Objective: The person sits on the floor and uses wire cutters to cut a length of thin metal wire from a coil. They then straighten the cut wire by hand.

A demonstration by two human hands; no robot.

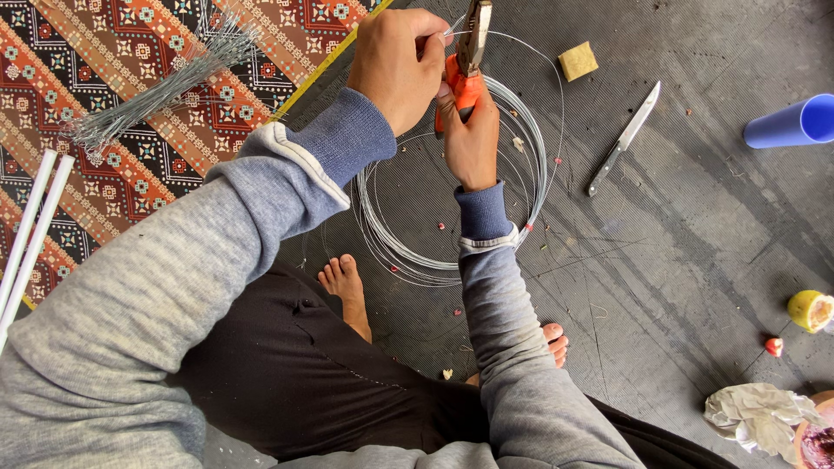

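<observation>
Grey, scuffed floor fills most of the space, with a red-and-orange patterned mat laid over its far left part. On that mat lies a bundle of short cut grey wires, and two white plastic pipes run along the left edge.

Someone sits here in a grey sweatshirt with blue cuffs and dark trousers, bare feet on the floor. Between the feet and the hands lies a loose coil of thin silver wire, flat on the floor. The right hand is clenched around the orange handles of a pair of metal pliers, whose nose points to the far side. The left hand sits just left of the pliers, its grip pinched on a strand of that silver wire rising from the coil, right by the pliers' head.

To the right of the coil a steel knife with a pale handle lies on the floor, and farther off a small yellow sponge block. At the right edge rests a blue plastic tube. Near right, there is a yellow-green cut fruit, a small red bit and crumpled pale paper.
</observation>
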